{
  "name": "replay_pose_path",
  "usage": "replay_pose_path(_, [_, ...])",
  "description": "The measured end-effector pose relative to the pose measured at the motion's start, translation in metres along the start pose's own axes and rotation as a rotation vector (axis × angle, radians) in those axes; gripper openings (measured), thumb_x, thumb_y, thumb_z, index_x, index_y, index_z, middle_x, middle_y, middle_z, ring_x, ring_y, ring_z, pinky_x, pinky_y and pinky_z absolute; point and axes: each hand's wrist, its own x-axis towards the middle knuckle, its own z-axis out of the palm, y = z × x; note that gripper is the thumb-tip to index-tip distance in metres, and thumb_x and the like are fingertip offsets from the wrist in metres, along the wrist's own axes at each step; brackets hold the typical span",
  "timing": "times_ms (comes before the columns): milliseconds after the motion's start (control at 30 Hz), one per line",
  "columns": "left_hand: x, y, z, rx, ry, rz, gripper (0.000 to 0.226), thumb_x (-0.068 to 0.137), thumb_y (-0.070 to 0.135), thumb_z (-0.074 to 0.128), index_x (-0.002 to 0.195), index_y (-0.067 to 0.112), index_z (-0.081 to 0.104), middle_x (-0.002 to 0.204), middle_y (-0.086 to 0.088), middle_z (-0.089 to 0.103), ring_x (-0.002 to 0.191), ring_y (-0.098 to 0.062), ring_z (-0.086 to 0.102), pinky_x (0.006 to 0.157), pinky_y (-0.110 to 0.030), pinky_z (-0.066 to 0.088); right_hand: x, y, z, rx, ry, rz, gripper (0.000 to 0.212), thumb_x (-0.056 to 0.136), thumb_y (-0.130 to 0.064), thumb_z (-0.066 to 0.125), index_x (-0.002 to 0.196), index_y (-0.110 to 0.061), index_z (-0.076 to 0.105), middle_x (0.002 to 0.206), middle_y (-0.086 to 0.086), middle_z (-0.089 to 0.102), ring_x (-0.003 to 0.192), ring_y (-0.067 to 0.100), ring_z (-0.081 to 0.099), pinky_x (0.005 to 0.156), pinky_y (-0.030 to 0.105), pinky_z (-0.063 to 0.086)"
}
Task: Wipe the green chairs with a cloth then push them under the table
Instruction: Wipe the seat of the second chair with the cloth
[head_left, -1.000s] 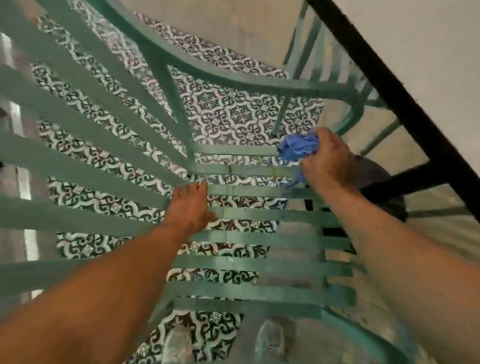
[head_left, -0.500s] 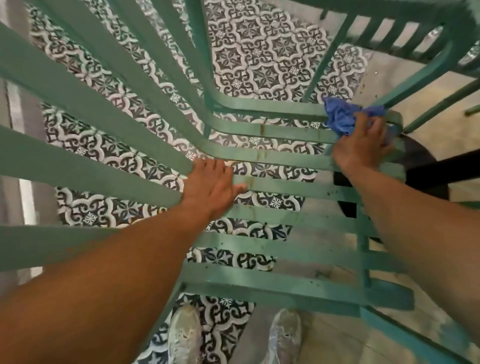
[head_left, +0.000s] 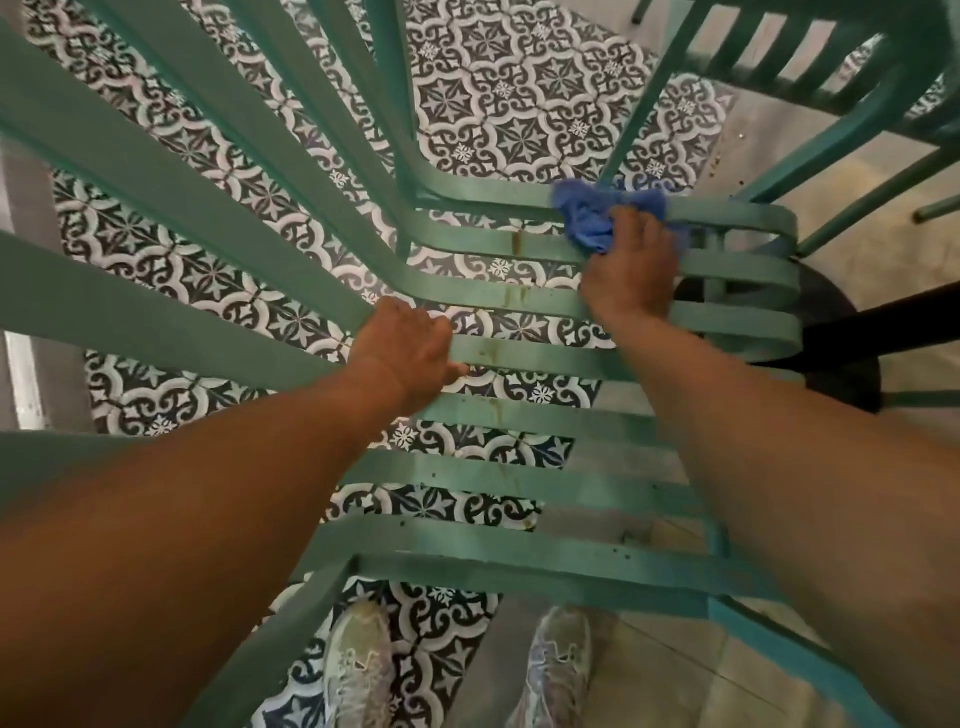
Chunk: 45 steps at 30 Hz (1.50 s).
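A green slatted chair (head_left: 519, 478) fills the head view, its seat slats running left to right below me and its back slats fanning up to the left. My right hand (head_left: 631, 273) presses a crumpled blue cloth (head_left: 597, 218) onto the far seat slats near the front rim. Fingers of my left hand (head_left: 410, 353) curl over a seat slat where the seat meets the back. A second green chair (head_left: 810, 57) stands at the top right.
A black table leg and round base (head_left: 841, 332) sit just right of the chair seat. Patterned floor tiles (head_left: 519, 93) show through the slats, plain pale floor to the right. My two light shoes (head_left: 358, 670) stand at the chair's near edge.
My right hand has carried the cloth farther along the seat toward the front rim. My left hand has gone from resting flat to curling over a slat. The view has tilted downward.
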Motion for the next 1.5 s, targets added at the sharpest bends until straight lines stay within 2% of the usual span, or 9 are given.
replay_pose_path(300, [0.001, 0.008, 0.002, -0.163, 0.060, -0.196, 0.064, 0.093, 0.065, 0.019, 0.111, 0.011, 0.049, 0.105, -0.014, 0.061, 0.096, -0.029, 0.056, 0.085, -0.042, 0.035, -0.019, -0.067, 0.032, -0.121, -0.173, -0.429, 0.052, 0.089, -0.024, 0.054, 0.139, -0.023, 0.040, 0.146, 0.004, 0.040, 0.129, 0.031, 0.038, 0.108, 0.048, 0.030])
replay_pose_path(500, [0.004, 0.006, 0.007, -0.201, 0.068, -0.178, 0.073, 0.087, 0.072, 0.009, 0.099, 0.012, 0.049, 0.089, -0.011, 0.055, 0.082, -0.025, 0.052, 0.081, -0.043, 0.036, 0.003, 0.098, -0.055, -0.058, 0.061, 0.066, 0.036, 0.083, -0.016, 0.063, 0.118, -0.007, 0.059, 0.123, 0.021, 0.058, 0.111, 0.042, 0.054, 0.094, 0.046, 0.044])
replay_pose_path(667, [0.005, 0.007, 0.004, -0.174, 0.072, -0.159, 0.071, 0.091, 0.069, 0.011, 0.111, 0.013, 0.048, 0.101, -0.014, 0.056, 0.093, -0.028, 0.054, 0.085, -0.044, 0.037, 0.010, 0.020, -0.012, 0.002, 0.080, 0.372, 0.049, 0.084, -0.013, 0.059, 0.131, -0.010, 0.045, 0.140, 0.019, 0.039, 0.127, 0.039, 0.039, 0.102, 0.046, 0.040])
replay_pose_path(800, [0.004, 0.011, 0.006, -0.135, 0.075, -0.114, 0.057, 0.095, 0.054, 0.024, 0.134, 0.017, 0.045, 0.130, -0.011, 0.055, 0.113, -0.030, 0.052, 0.092, -0.044, 0.036, -0.044, -0.119, 0.052, 0.119, -0.198, -0.166, 0.051, 0.085, -0.016, 0.052, 0.135, -0.021, 0.041, 0.147, 0.006, 0.035, 0.139, 0.029, 0.021, 0.114, 0.053, 0.014])
replay_pose_path(933, [0.004, 0.007, 0.004, -0.157, 0.066, -0.148, 0.067, 0.092, 0.058, 0.016, 0.125, 0.011, 0.050, 0.121, -0.015, 0.059, 0.108, -0.031, 0.055, 0.089, -0.043, 0.035, -0.047, -0.079, 0.040, -0.040, -0.178, -0.403, 0.057, 0.087, -0.018, 0.050, 0.141, -0.020, 0.036, 0.149, 0.004, 0.035, 0.139, 0.025, 0.025, 0.114, 0.049, 0.016])
replay_pose_path(1100, [0.003, 0.008, 0.004, -0.165, 0.054, -0.139, 0.074, 0.089, 0.068, 0.008, 0.117, 0.012, 0.048, 0.111, -0.017, 0.057, 0.102, -0.031, 0.055, 0.088, -0.045, 0.036, -0.028, 0.117, -0.042, 0.004, 0.039, 0.181, 0.045, 0.091, -0.014, 0.050, 0.135, -0.014, 0.040, 0.139, 0.018, 0.042, 0.121, 0.035, 0.046, 0.095, 0.042, 0.038])
replay_pose_path(1233, [-0.001, 0.011, 0.000, -0.136, 0.057, -0.083, 0.051, 0.097, 0.062, 0.018, 0.126, 0.031, 0.046, 0.115, -0.013, 0.055, 0.108, -0.030, 0.053, 0.096, -0.046, 0.034, 0.021, 0.114, -0.057, 0.156, 0.099, 0.614, 0.051, 0.090, -0.026, 0.055, 0.136, -0.010, 0.040, 0.139, 0.019, 0.046, 0.126, 0.039, 0.045, 0.100, 0.046, 0.041])
replay_pose_path(1367, [-0.001, 0.009, 0.000, -0.133, 0.089, -0.071, 0.053, 0.097, 0.058, 0.014, 0.131, 0.030, 0.044, 0.107, -0.013, 0.054, 0.100, -0.030, 0.054, 0.089, -0.045, 0.040, 0.033, -0.055, 0.013, 0.198, -0.015, 0.347, 0.038, 0.093, -0.028, 0.048, 0.131, -0.019, 0.047, 0.146, 0.013, 0.036, 0.135, 0.037, 0.030, 0.113, 0.055, 0.021])
replay_pose_path(1500, [0.002, 0.010, -0.002, -0.109, 0.066, -0.098, 0.091, 0.072, 0.053, -0.009, 0.130, 0.009, 0.045, 0.123, -0.016, 0.055, 0.109, -0.032, 0.053, 0.090, -0.044, 0.035, -0.012, -0.147, 0.045, 0.189, -0.313, -0.248, 0.042, 0.091, -0.019, 0.049, 0.133, -0.020, 0.044, 0.127, 0.011, 0.057, 0.118, 0.032, 0.051, 0.098, 0.043, 0.043])
